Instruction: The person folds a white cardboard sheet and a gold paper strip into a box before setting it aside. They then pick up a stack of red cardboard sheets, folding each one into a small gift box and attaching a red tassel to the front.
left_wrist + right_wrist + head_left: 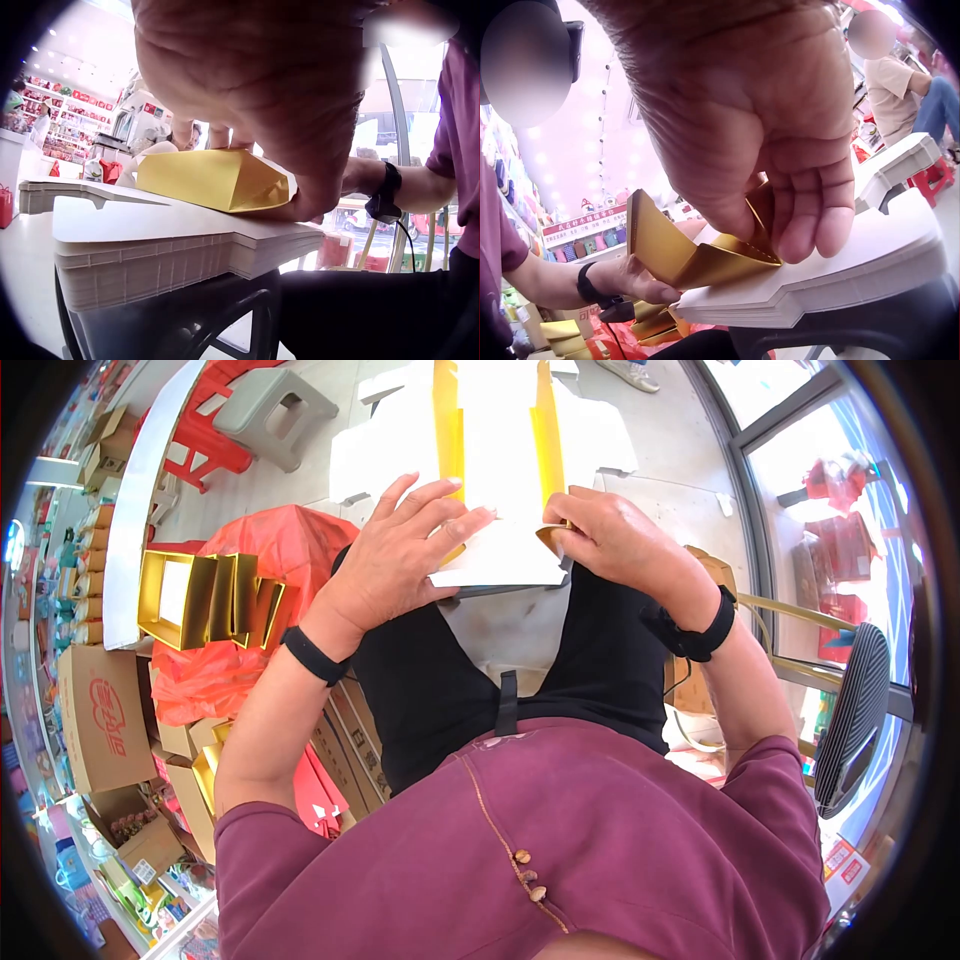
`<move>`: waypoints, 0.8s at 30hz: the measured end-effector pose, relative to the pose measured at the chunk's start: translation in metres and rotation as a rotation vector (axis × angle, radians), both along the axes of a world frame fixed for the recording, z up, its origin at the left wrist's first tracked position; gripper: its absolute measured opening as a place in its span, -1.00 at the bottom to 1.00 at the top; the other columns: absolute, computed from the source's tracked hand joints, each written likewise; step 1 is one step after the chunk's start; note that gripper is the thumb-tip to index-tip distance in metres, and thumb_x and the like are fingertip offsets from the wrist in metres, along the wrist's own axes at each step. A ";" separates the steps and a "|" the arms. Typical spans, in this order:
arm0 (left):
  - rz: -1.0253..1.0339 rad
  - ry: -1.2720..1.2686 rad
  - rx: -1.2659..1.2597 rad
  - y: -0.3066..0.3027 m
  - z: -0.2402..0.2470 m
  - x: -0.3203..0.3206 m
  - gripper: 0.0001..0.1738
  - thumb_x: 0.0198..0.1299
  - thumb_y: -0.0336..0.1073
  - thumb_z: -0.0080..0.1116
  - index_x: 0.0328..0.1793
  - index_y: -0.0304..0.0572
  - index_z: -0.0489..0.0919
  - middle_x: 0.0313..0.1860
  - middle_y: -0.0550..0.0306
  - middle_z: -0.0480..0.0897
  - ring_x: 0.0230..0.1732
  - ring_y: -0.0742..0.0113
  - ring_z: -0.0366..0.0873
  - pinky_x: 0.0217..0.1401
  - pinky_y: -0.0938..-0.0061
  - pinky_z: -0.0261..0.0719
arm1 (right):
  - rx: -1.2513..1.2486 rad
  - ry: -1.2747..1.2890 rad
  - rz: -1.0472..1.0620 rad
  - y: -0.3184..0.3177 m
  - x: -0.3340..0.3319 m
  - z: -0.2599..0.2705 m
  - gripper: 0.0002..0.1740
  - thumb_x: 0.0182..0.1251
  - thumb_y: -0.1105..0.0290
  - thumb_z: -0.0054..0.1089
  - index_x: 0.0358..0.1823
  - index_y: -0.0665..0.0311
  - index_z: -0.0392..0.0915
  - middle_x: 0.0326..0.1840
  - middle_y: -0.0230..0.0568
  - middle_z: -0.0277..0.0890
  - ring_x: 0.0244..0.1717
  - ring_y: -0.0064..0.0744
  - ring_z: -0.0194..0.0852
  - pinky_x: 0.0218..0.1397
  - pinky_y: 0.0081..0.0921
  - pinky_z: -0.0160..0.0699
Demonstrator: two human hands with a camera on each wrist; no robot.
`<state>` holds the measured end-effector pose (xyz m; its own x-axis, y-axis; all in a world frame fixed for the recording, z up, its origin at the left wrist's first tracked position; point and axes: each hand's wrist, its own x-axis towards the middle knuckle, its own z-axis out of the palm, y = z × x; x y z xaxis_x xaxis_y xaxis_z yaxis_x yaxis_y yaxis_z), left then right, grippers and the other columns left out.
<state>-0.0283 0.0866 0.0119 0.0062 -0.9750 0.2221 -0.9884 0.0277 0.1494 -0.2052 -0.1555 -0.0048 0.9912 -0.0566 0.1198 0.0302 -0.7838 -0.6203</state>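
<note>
A stack of white cut sheets (pixel 150 255) rests on a dark stool (pixel 172 322). On top lies a partly folded piece, white inside, with raised gold sides (pixel 552 460); its folded gold corner (pixel 259 184) shows in the left wrist view. My left hand (pixel 400 555) rests at the piece's near left side, fingers spread and extended. At the near right corner, my right hand (pixel 625 540) pinches a gold flap (pixel 731 259) between thumb and fingers. Part of that flap is hidden behind the right fingers (pixel 817 225).
Folded gold frames (pixel 195 600) lie on a red plastic bag (pixel 300 540) to the left. Cardboard boxes (pixel 105 720) stand below it, with a grey stool (pixel 275 410) beyond. A striped chair back (pixel 855 715) is at the right. Another person (pixel 892 97) sits across the room.
</note>
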 end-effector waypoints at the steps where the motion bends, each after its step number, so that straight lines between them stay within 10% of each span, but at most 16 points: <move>1: 0.002 -0.001 -0.014 0.000 -0.001 0.000 0.00 -0.10 -0.23 0.65 0.58 0.11 0.49 0.29 0.16 0.61 0.58 0.05 0.40 0.76 -0.09 0.16 | -0.025 0.009 0.003 0.001 -0.003 0.003 -0.83 0.38 0.42 0.22 -0.07 0.30 0.57 -0.21 0.02 0.59 -0.23 0.13 0.62 -0.13 -0.10 0.60; 24: 0.175 0.315 -0.268 -0.002 -0.022 0.011 -0.41 0.11 -0.56 0.51 0.29 0.00 0.67 0.31 0.05 0.66 0.43 0.03 0.54 0.49 0.15 0.47 | -0.052 -0.126 -0.063 0.011 0.004 -0.009 -0.75 0.45 0.28 0.37 -0.17 0.36 0.63 -0.21 0.00 0.58 -0.25 0.16 0.65 -0.16 -0.04 0.63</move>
<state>-0.0173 0.0847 -0.0096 0.2738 -0.8615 0.4276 -0.8892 -0.0573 0.4539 -0.2008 -0.1446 -0.0143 0.9628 -0.1083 0.2475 0.0554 -0.8175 -0.5733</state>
